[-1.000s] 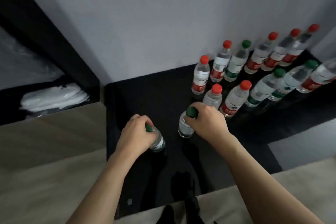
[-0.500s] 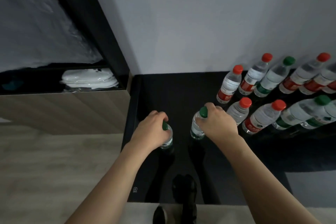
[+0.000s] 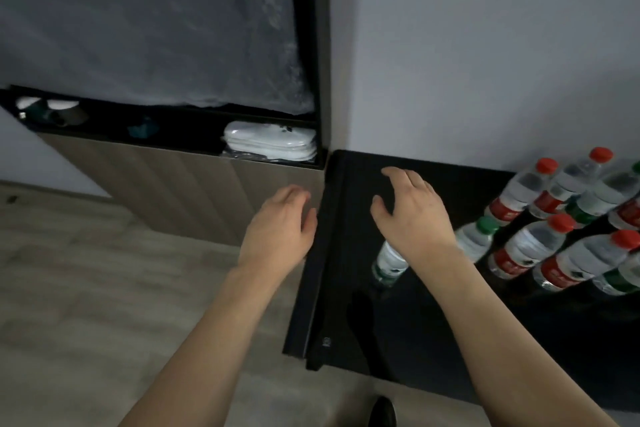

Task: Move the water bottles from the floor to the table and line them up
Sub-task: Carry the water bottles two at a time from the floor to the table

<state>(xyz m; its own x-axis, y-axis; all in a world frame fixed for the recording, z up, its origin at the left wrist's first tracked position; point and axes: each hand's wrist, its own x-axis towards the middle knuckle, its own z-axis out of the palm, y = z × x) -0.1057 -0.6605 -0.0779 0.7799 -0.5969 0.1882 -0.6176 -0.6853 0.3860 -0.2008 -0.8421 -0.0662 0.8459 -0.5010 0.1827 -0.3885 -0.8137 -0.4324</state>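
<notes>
Neither hand has a grip on anything: the left hand and the right hand hover with relaxed fingers above the black desk. Two green-capped bottles stand under the right wrist, beside the rows of water bottles.

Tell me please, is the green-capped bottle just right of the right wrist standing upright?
Upright: the green-capped bottle stands base-down on the black table, cap up; its lean matches its neighbours', apparently wide-angle distortion.
</notes>
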